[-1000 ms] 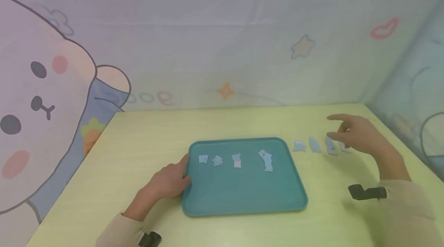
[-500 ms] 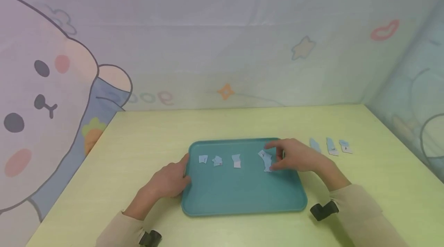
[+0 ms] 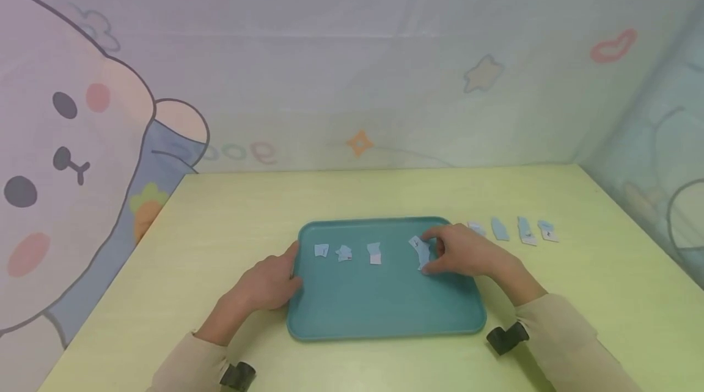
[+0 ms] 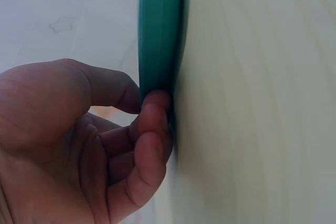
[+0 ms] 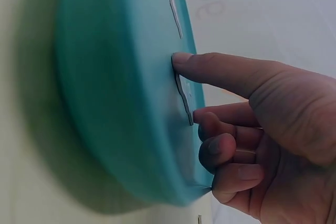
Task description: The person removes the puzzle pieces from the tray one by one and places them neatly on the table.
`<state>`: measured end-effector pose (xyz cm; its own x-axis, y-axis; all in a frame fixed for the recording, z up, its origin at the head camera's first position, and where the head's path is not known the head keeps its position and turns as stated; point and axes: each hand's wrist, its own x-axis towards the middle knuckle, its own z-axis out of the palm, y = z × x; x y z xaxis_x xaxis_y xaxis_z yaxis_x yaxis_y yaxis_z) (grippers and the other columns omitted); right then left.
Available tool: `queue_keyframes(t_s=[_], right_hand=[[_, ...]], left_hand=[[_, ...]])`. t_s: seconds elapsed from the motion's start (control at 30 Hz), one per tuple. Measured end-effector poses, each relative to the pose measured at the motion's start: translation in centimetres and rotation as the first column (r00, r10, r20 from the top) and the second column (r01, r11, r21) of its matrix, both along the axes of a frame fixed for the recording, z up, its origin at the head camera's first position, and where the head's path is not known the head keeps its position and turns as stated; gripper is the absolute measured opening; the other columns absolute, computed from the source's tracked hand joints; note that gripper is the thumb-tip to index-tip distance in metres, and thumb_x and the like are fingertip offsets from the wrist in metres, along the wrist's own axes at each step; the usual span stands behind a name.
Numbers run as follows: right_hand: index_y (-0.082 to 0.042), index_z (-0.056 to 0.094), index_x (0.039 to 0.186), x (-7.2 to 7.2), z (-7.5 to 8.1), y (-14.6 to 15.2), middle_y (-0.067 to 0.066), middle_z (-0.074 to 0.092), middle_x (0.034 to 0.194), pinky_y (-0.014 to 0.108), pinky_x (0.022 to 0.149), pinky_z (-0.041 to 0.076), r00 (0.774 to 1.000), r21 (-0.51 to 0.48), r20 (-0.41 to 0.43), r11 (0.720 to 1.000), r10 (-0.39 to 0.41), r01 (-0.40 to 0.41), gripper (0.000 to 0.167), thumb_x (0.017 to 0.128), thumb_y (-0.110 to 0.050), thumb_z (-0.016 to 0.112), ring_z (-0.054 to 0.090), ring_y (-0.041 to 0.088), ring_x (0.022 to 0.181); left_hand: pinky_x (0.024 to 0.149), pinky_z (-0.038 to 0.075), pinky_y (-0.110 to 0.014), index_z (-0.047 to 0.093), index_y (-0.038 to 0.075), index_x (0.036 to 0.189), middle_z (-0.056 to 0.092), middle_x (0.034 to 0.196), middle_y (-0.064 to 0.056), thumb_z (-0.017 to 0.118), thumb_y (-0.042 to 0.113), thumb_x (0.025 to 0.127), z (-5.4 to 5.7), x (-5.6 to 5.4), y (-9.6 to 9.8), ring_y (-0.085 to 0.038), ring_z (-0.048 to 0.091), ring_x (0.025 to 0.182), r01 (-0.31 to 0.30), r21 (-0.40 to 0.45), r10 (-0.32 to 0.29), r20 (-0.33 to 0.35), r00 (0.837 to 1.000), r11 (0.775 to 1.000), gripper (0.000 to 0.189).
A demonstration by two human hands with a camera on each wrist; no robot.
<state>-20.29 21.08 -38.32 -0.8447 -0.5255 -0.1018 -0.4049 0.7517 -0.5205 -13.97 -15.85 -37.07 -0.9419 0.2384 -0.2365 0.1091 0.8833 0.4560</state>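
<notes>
Where fingers [image 3: 440, 231] curl, paper [image 3: 420, 251] seems pinched.

1. Right hand [image 3: 464, 250]: 1.0 s ago over the paper pieces at the right of the table [image 3: 247, 208]; now over the tray [image 3: 385, 306].
2. Thumb [image 3: 433, 266]: since 0.5 s ago, shifted to the lower end of the tall paper piece [image 3: 421, 251].
3. Rightmost table piece [image 3: 549, 235]: partly covered 1.0 s ago; now uncovered.
4. Leftmost table piece [image 3: 476, 227]: hidden 0.5 s ago; now partly visible.
</notes>
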Motion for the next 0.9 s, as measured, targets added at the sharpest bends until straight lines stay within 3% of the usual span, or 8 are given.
queue_keyframes(t_s=[0.67,0.9], right_hand=[[0.003,0.066,0.130,-0.4,-1.0,0.3,-0.007,0.045,0.060,0.026,0.056,0.035,1.000,-0.016,-0.012,1.000,0.004,-0.004,0.058,0.085,-0.030,0.084,0.040,0.007,0.055],[0.001,0.067,0.130,-0.5,0.2,1.0,-0.006,0.044,0.061,0.027,0.056,0.033,0.999,-0.036,-0.031,0.999,-0.020,0.019,0.060,0.083,-0.032,0.085,0.040,0.009,0.057]], left_hand=[[0.050,0.034,-0.027,0.020,-0.011,0.163,0.049,0.061,-0.001,0.051,0.010,0.098,-0.3,0.3,-0.1,-0.013,0.044,0.050,-0.003,0.003,0.003,0.004,1.000,1.000,0.075],[0.049,0.035,-0.028,0.019,-0.011,0.163,0.052,0.061,-0.002,0.051,0.010,0.098,0.0,0.1,0.0,-0.013,0.045,0.050,0.001,0.008,-0.001,0.007,1.000,1.000,0.076]])
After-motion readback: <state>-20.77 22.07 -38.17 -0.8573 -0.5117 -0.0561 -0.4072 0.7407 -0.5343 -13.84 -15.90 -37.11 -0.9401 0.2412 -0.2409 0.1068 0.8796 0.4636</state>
